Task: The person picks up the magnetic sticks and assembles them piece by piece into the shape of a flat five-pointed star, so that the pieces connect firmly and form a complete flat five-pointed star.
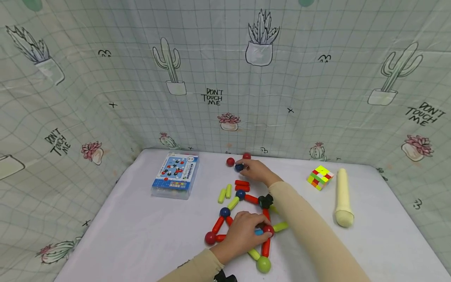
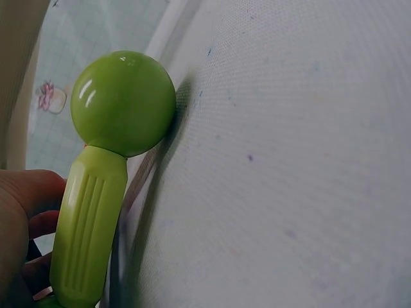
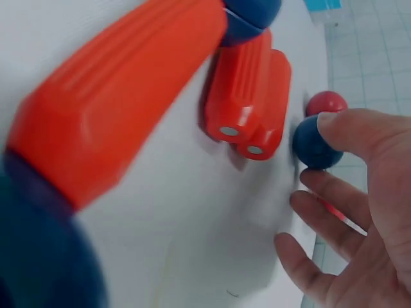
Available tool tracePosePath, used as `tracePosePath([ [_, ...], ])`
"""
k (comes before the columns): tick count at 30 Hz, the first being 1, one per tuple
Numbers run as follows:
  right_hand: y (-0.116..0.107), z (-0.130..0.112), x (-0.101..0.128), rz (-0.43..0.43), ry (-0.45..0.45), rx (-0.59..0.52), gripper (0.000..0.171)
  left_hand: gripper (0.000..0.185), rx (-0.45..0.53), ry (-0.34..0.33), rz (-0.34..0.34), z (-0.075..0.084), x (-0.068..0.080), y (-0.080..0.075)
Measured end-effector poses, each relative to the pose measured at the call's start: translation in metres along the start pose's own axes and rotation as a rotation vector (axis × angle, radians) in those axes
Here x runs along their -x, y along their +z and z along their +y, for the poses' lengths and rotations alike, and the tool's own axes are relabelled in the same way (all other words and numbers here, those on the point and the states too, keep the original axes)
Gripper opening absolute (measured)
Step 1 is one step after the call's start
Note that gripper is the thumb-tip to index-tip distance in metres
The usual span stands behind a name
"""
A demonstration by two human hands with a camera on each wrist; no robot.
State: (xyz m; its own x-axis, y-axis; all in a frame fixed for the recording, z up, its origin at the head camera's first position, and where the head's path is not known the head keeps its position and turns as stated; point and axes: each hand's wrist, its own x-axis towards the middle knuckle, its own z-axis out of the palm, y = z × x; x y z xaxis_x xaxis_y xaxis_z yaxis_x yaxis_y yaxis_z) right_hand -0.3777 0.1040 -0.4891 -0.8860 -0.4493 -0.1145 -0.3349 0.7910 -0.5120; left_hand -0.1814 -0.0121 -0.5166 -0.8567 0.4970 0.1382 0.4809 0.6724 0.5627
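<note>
A flat structure of red and yellow-green sticks [image 1: 218, 225] joined by blue, red and green balls lies on the white table [image 1: 141, 239]. My left hand [image 1: 243, 233] lies on it, fingers curled over the sticks beside a red ball [image 1: 269, 229]. The left wrist view shows that hand [image 2: 16, 224] next to a green stick [image 2: 87, 231] ending in a green ball [image 2: 122, 102]. My right hand [image 1: 255, 170] reaches to the far side, one fingertip on a loose dark blue ball [image 1: 239, 167] [image 3: 313, 144], its other fingers [image 3: 321, 205] spread loose. Two red sticks [image 3: 247, 96] lie side by side close to it.
Two loose red balls [image 1: 230, 161] [image 1: 246, 156] sit near the back curtain. A blue toy box [image 1: 176, 174] lies at the left. A coloured puzzle cube [image 1: 320, 177] and a cream cylinder [image 1: 343, 197] lie at the right. Cactus-print curtain walls surround the table.
</note>
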Motion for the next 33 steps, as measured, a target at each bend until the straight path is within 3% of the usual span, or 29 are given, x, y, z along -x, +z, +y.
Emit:
tracePosePath([
  [8,0.006,0.002,0.001,0.079,0.027,-0.018,0.034,0.018,-0.013,0.004,0.007,-0.001,-0.001,0.001],
  [17,0.002,0.01,0.013,0.076,0.011,-0.037,0.03,0.02,-0.009,-0.003,0.0,-0.001,-0.001,0.002],
  [33,-0.015,0.044,0.084,0.072,0.0,-0.143,0.029,0.02,-0.025,-0.05,-0.006,0.002,-0.001,0.003],
])
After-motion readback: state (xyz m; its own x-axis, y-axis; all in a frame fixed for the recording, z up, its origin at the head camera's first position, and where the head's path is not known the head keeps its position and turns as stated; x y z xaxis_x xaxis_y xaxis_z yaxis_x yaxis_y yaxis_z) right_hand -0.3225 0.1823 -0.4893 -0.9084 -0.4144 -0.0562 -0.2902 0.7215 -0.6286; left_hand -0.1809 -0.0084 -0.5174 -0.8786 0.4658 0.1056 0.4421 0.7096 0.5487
